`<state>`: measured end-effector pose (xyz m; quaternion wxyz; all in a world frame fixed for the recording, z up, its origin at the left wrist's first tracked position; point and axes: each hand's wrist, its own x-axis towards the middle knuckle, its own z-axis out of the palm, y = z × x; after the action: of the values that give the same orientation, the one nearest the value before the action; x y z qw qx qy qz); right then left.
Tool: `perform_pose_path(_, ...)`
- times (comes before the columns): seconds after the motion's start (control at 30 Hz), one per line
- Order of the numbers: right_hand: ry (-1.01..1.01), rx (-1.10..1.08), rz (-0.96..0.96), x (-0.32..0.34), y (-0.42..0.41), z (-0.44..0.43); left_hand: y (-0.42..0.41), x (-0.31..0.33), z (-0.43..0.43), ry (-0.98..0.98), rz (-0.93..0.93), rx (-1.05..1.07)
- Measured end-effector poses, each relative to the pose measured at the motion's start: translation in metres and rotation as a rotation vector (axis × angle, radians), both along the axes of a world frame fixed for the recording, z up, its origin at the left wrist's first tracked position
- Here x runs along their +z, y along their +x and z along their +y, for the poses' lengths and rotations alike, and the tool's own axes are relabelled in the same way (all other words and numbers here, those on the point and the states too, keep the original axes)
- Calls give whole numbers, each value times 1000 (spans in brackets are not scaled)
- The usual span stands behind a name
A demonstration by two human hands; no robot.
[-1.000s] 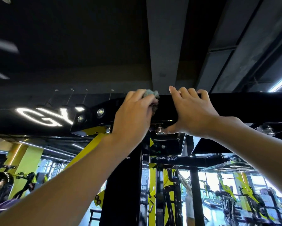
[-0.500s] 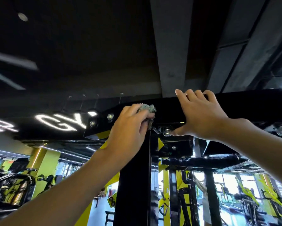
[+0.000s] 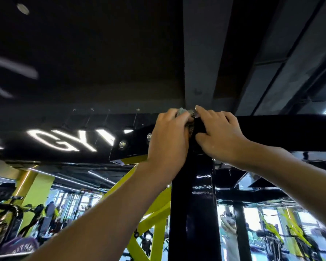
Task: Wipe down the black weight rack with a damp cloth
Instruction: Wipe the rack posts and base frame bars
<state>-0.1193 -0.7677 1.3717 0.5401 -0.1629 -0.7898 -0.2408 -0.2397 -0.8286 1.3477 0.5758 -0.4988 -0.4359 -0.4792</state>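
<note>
Two hands meet atop the black weight rack, where upright joins crossbeam: the left hand bunches the cloth in curled fingers on the top edge, while the right hand lies spread on the beam, index fingertip just beside the cloth. Wiping well likely means firm pressure along that edge, the right hand bracing.

Bare-armed left grip, right grip
</note>
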Motion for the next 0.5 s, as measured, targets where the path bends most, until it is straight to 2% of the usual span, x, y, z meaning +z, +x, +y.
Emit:
perform_pose_path(0.17,55,-63,-10,-5,-2,1,-15,-26,0,5,31,-39)
perform_pose_path(0.3,65,-97,1,-5,-6,0,-14,-26,3,32,-47,-66)
perform_pose_path(0.5,80,-167,-28,-5,-8,-3,-41,-53,2,78,-12,-123)
